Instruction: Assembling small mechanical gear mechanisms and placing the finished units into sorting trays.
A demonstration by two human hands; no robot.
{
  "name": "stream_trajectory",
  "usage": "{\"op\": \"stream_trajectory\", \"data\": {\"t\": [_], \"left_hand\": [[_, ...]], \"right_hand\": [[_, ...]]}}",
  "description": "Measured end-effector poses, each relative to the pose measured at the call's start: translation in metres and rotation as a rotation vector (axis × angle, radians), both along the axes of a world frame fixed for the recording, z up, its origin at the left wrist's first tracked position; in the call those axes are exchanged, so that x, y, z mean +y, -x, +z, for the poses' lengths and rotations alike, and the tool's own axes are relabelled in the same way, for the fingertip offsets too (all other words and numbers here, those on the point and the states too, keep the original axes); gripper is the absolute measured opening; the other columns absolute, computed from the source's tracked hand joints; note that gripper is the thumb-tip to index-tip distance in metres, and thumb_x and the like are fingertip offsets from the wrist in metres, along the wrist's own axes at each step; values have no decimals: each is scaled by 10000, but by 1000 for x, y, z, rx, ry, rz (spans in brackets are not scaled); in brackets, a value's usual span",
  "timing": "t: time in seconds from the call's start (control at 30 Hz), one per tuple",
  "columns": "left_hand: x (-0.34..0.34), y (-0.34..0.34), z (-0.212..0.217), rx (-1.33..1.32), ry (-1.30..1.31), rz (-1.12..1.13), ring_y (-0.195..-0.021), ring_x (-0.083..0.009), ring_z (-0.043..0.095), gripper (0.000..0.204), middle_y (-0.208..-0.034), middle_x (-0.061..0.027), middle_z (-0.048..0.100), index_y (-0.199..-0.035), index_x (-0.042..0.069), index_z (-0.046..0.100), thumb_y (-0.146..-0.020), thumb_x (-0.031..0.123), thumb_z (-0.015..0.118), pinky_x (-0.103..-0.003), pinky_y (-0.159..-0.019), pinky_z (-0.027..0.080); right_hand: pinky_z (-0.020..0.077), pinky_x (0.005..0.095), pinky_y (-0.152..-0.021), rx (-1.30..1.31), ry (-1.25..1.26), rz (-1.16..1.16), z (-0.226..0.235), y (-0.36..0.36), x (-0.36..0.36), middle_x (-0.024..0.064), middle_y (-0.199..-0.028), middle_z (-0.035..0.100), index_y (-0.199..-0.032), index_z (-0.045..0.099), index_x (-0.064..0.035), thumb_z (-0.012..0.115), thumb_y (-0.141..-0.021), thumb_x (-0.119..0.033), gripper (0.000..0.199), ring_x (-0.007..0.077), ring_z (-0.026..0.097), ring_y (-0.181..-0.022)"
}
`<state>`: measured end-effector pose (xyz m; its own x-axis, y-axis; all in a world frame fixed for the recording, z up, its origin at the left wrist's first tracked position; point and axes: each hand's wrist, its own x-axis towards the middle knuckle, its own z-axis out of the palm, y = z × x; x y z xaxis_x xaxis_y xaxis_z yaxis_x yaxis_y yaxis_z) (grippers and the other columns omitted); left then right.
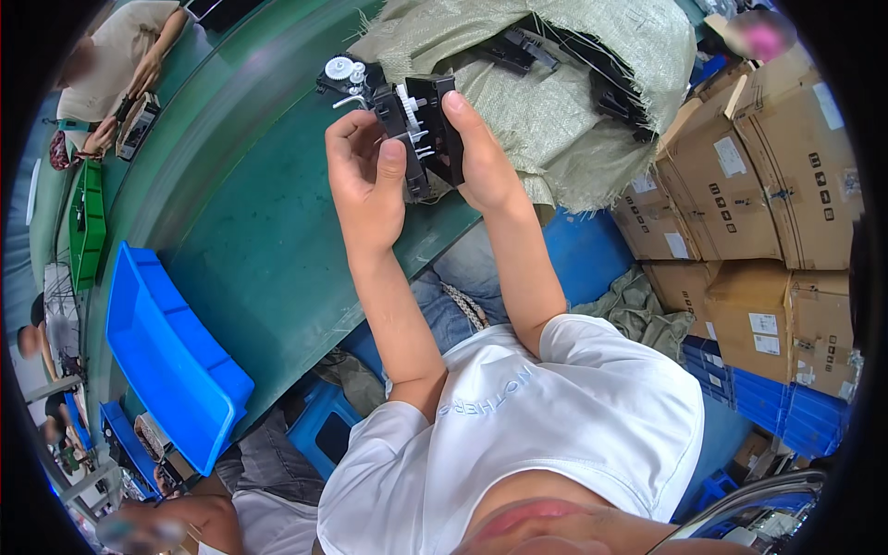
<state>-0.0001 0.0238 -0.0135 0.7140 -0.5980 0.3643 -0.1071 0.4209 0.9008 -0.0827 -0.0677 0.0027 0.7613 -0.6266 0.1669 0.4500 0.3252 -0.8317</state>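
Over the green table [277,259], my two hands hold up a black plastic gear assembly [386,111]. White gears [340,69] show at its far left end, and more white teeth and pins line its middle. My left hand [370,194] wraps its left side, thumb along the near face. Fingers of my right hand [486,171] close behind a black panel [442,111] on the right side, thumb on its top edge. Whether panel and assembly are joined cannot be seen. Just beyond is a pale woven sack [573,139], its mouth showing similar black parts [518,51].
A blue bin [171,347] sits at the table's left edge, with a green tray [88,227] farther left. Stacked cardboard boxes [721,176] rise at the right above blue crates [768,402]. Co-workers sit at the far left [125,55] and near left [194,518]. A blue stool [324,425] stands below.
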Motion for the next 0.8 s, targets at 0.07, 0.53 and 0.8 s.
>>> {"op": "stream_trajectory", "data": {"t": [0.07, 0.53, 0.8], "left_hand": [[-1, 1, 2, -12, -3, 2, -966, -190, 526, 453, -1101, -118, 562, -1206, 38, 485, -896, 280, 711, -304, -864, 432], [-15, 9, -6, -166, -72, 123, -988, -238, 550, 415, -1144, -140, 545, -1228, 16, 457, -935, 255, 626, -365, -924, 439], [-17, 13, -3, -242, -112, 135, -985, -237, 545, 386, -1135, -138, 536, -1208, 23, 448, -952, 276, 587, -373, -915, 438]], "right_hand": [[417, 225, -771, 6, -4, 0, -3, 0, -1, 48, -979, 590, -1120, 505, -26, 411, -1021, -292, 299, 85, 508, -848], [472, 252, -734, 22, 9, -98, -13, -7, -5, 56, -969, 666, -1072, 611, -45, 349, -1017, -391, 438, 115, 594, -809], [482, 255, -729, 65, -9, -92, -9, -3, -9, 58, -961, 670, -1065, 614, -41, 335, -1018, -410, 465, 117, 605, -800]]}}
